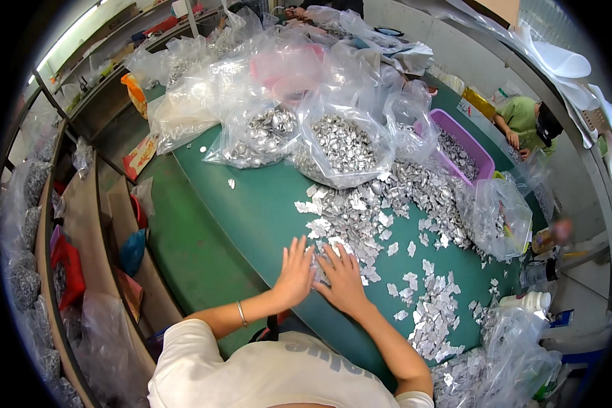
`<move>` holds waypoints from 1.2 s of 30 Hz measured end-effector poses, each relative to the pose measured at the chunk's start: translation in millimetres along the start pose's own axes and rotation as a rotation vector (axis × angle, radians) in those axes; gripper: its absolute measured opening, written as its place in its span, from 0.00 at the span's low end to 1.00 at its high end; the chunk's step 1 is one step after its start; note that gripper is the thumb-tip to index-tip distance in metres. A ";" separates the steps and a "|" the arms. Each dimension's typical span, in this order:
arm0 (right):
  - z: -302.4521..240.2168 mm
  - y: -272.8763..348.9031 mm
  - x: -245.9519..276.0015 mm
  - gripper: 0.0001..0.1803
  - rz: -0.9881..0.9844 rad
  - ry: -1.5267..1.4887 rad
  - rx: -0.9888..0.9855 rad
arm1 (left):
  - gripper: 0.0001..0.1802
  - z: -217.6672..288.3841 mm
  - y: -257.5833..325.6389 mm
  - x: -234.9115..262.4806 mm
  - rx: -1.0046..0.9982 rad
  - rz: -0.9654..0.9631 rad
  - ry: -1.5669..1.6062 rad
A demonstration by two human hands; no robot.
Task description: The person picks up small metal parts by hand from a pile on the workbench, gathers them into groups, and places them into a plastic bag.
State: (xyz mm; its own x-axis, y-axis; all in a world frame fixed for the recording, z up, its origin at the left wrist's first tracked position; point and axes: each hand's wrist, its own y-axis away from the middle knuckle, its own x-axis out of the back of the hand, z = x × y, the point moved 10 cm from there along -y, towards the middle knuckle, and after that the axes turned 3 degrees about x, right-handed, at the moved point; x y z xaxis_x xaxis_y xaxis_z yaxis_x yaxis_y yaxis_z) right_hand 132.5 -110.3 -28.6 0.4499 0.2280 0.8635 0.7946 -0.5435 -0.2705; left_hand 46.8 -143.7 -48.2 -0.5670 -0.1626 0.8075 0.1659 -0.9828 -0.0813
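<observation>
The loose heap of thin, flat, silver-grey metal pieces [352, 219] lies at the centre of the frame, directly ahead of both hands, that is, above them in the picture. Its long direction goes from the centre toward the right side. The bare right hand [344, 280] is the nearer one: its fingers are spread and its fingertips reach the lower edge of the heap, where they seem to touch some pieces. The bare left hand [294, 275] is just beside it, also with opened fingers, pointing up the frame. Neither hand is seen to grasp anything; what is under the palms I cannot tell.

The pieces are small, with irregular, jagged outlines; some shine almost white, others look dull grey. Toward the upper right the heap becomes thicker and darker.

Around it is the dark green desk [241, 224], with a second, thinner scatter of flat silver pieces [434, 309] at the lower right. Above the heap stands a clear plastic bag [382, 153] filled with silver metal parts, and at the upper right a purple rectangular plastic bin [488, 162] holds more. Farther, near the right edge, a co-worker in a green shirt [520, 115] bends forward.
</observation>
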 end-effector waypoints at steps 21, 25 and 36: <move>86.6 244.2 146.8 0.27 0.551 0.366 -0.802 | 0.29 147.7 -2.0 -91.7 -0.490 -0.274 0.302; 103.5 265.9 115.0 0.41 0.412 0.528 -1.022 | 0.29 158.1 3.9 -109.2 -0.571 -0.288 -0.016; 54.2 201.2 71.3 0.41 0.305 0.408 -0.628 | 0.26 141.9 17.0 -94.9 -0.574 -0.148 -0.192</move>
State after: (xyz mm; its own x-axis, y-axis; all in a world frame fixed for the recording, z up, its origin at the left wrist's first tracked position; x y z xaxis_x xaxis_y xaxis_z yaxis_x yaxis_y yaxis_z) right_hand 346.5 -159.6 -44.4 0.3292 -0.2502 0.9105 0.2290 -0.9143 -0.3340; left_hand 218.0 -132.5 -43.3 -0.3865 -0.0548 0.9207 -0.3935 -0.8930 -0.2183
